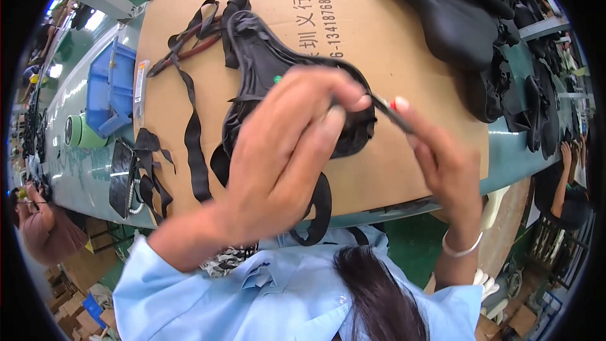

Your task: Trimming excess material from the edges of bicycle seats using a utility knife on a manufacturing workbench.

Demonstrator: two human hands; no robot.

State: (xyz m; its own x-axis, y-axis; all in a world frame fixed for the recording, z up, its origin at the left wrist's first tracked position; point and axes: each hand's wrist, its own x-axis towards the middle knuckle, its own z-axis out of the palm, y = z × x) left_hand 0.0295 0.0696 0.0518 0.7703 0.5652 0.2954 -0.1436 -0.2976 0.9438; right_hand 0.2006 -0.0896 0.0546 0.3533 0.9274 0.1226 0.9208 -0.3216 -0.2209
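Note:
On a cardboard sheet (pixel 404 170) lies a black bike saddle cover (pixel 271 50), its gathered inner side facing up and its narrow end pointing away from me. My left hand (pixel 278 151) is over its wide near part, thumb and fingers pinched at the right edge, hiding much of it. To the right, my right hand (pixel 445 161) grips a thin dark strip (pixel 394 117) that runs from that edge. A small red spot shows by the right fingertips; I cannot tell what it belongs to. Both hands are slightly blurred.
Black straps (pixel 192 132) and a red-handled tool (pixel 205 44) lie left of the cover. Beyond are a blue bin (pixel 110 88), a green roll (pixel 82 131) and a dark flat device (pixel 121 177). Black saddles (pixel 454 31) are piled at far right. People sit at both sides.

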